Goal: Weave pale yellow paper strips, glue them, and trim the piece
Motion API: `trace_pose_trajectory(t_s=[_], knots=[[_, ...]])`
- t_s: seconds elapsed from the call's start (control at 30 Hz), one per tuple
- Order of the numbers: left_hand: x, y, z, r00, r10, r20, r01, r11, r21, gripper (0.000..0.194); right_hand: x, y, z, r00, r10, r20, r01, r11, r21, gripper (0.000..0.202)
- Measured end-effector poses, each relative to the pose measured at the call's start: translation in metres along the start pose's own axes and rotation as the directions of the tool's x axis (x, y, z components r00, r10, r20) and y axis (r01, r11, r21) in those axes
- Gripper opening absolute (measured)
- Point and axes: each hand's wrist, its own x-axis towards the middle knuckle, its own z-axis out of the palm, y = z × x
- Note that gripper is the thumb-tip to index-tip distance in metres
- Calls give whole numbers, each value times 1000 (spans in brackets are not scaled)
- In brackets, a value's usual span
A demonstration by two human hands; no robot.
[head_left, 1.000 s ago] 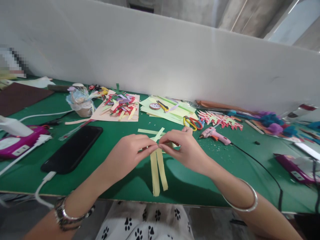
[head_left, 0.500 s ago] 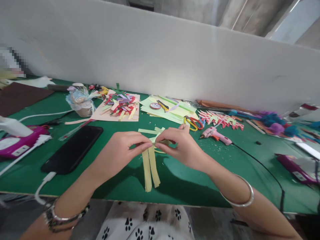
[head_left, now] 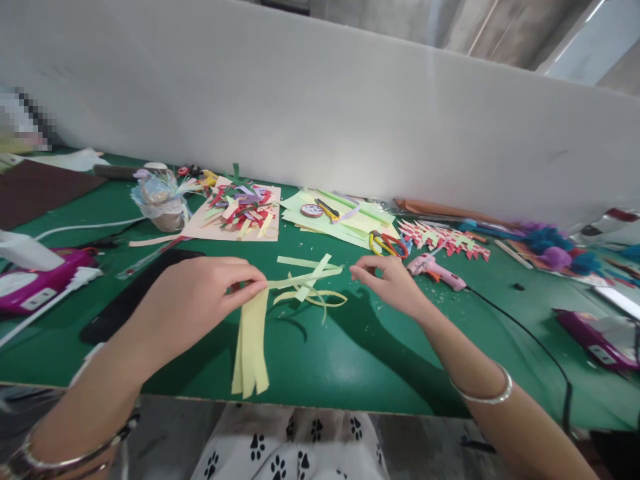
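Observation:
My left hand [head_left: 200,293] pinches a bunch of pale yellow paper strips [head_left: 253,347] at its top end, and the strips hang down over the green table. From the same fingertips a thin pale strip [head_left: 305,277] stretches to the right. My right hand [head_left: 387,283] is raised beyond that strip's far end, thumb and fingertips pressed together; whether anything small is between them is too small to tell. Loose pale green and yellow strips [head_left: 325,295] lie on the table between the hands.
Behind are a heap of coloured paper scraps [head_left: 245,210], green paper sheets [head_left: 320,223], scissors [head_left: 383,245] and a pink glue gun [head_left: 440,271]. A black phone [head_left: 125,300] lies under my left forearm. A zigzag red-and-white paper piece [head_left: 445,239] is at right.
My hands have moved apart from their meeting point. The left one has gone left with the hanging strips, and the right one has shifted right, uncovering the loose strips.

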Motion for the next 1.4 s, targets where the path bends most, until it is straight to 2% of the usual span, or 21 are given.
trace_pose_trajectory(t_s=[0.1, 0.23, 0.37, 0.47, 0.53, 0.6, 0.67, 0.8, 0.9, 1.13, 1.4], knots=[[-2, -5, -9, 998, -4, 55, 6, 999, -41, 33, 2, 14, 15, 998, 50, 49, -48, 998, -40, 25], [-2, -8, -16, 997, 14, 81, -5, 995, -104, 31, 1, 18, 36, 988, 32, 149, -2, 980, -198, 17], [-2, -6, -15, 998, 29, 63, -23, 995, -102, 30, -2, 18, 42, 989, 60, 136, -22, 966, -259, 8], [-2, -4, -13, 998, 60, 27, -57, 994, -91, 31, -2, 19, 32, 992, 84, 97, -69, 986, -149, 9], [-2, -2, -14, 994, 104, 22, -102, 991, -82, 31, -3, 20, 22, 985, 125, 118, -131, 990, 48, 8], [-1, 1, -16, 986, 165, 37, -162, 984, -77, 30, -4, 19, 10, 973, 163, 163, -201, 947, 251, 15], [0, 6, -18, 972, 231, 49, -228, 971, -74, 29, -5, 16, -1, 967, 189, 172, -240, 905, 352, 23], [0, 15, -23, 949, 311, 50, -308, 949, -70, 30, -2, 9, -16, 974, 181, 135, -219, 905, 364, 23], [1, 18, -22, 940, 325, 104, -316, 944, -95, 31, 2, 1, -23, 982, 130, 140, -173, 915, 364, 19], [6, 11, -9, 949, 212, 235, -187, 975, -121, 29, -1, -26, -42, 991, 63, 116, -100, 933, 346, 19], [8, 9, -6, 968, 115, 222, -91, 989, -116, 32, -9, -38, -54, 998, 22, 58, -35, 973, 230, 24]])
